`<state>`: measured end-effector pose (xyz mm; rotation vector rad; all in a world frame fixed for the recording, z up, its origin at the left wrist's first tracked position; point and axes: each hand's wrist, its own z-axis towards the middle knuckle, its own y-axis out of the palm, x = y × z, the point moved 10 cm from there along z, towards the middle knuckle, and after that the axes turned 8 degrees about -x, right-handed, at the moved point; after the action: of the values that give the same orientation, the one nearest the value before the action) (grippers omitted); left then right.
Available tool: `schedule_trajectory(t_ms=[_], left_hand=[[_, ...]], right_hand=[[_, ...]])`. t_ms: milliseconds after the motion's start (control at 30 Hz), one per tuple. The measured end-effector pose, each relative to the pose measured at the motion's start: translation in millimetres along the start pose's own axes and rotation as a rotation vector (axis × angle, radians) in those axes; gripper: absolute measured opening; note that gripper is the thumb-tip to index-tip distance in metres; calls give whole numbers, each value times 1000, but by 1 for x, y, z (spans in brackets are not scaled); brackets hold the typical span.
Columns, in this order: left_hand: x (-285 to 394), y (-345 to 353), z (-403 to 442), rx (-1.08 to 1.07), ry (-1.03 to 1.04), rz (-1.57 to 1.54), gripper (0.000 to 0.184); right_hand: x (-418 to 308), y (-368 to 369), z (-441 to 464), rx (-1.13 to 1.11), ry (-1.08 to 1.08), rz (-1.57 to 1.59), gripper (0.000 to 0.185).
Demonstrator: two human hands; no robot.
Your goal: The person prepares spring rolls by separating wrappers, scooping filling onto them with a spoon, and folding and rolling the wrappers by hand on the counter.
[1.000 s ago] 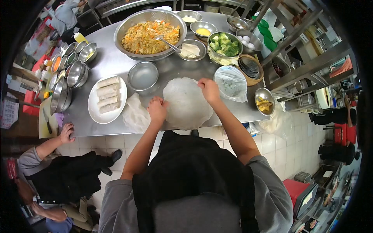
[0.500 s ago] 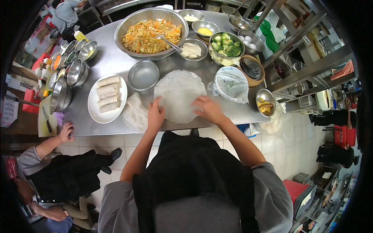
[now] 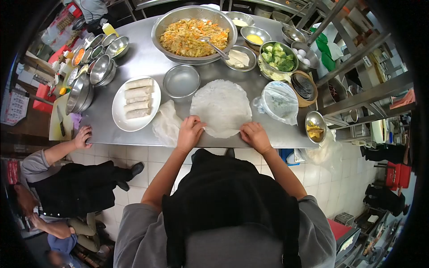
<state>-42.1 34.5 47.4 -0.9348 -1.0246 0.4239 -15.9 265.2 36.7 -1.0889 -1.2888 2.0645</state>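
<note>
Between and beyond the hands [image 3: 191, 132] [image 3: 255, 136] lies a wrapper [image 3: 221, 107] (near edge touched).

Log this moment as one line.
left hand: round wrapper, near-left edge | right hand: near-right edge | wrapper: spread on metal table | rolls: on white plate

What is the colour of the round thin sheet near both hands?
The round thin sheet is off-white, best seen in the head view.

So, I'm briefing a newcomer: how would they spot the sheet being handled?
Find the steel table, then its edge nearest the wearer. There the left hand and right hand touch a pale round sheet, spread flat, unlike the crumpled piece beside it.
</note>
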Motion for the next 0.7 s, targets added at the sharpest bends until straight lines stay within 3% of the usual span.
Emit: schedule_trajectory(t_ms=[67, 200, 267, 367, 467, 700], left_hand=[[20, -13, -6, 46, 157, 79, 23], [15, 2, -17, -20, 231, -23, 23], [9, -3, -8, 55, 193, -140, 20], [-49, 26, 3, 67, -319, -444, 17], [-44, 14, 20, 232, -384, -312, 18], [-38, 22, 21, 186, -379, -121, 31]], right_hand=[[-9, -3, -5, -25, -26, -43, 16], [-14, 1, -14, -50, -22, 32, 17], [-4, 0, -9, -36, 54, 129, 17], [35, 3, -4, 160, 391, 482, 18], [43, 5, 7, 173, 588, 369, 20], [46, 18, 5, 242, 487, 271, 15]])
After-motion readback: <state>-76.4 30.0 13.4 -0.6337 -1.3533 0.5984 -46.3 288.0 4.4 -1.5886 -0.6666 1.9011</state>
